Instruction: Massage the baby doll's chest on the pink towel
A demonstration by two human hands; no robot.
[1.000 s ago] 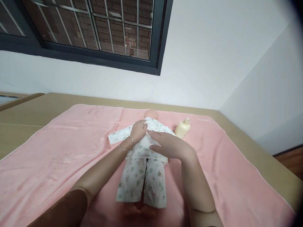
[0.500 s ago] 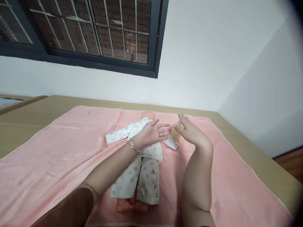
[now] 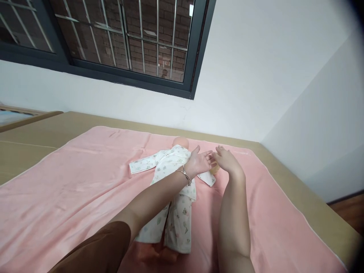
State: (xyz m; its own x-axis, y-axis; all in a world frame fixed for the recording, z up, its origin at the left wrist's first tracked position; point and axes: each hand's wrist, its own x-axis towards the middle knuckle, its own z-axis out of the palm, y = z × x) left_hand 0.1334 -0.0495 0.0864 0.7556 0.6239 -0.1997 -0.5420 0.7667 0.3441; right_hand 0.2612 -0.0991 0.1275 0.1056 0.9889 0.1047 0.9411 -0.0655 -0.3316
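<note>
A baby doll lies on its back on the pink blanket, dressed in a white printed top and trousers. Above the doll's chest, my left hand is open, palm turned up and fingers stretched to the right. My right hand is also open, palm down, with its fingers reaching left near my left fingertips; whether they touch I cannot tell. Partly hidden behind my fingers, a yellowish object rests beside the doll's printed sleeve. Neither hand appears to hold anything.
The pink blanket covers much of a wooden surface. A white wall rises behind it, with a dark-framed barred window at upper left. A wooden rail stands at the far left.
My left hand has moved right, bringing its fingers close to my right hand. My right hand has tipped over to palm down and its fingers now point left. The view has shifted slightly.
</note>
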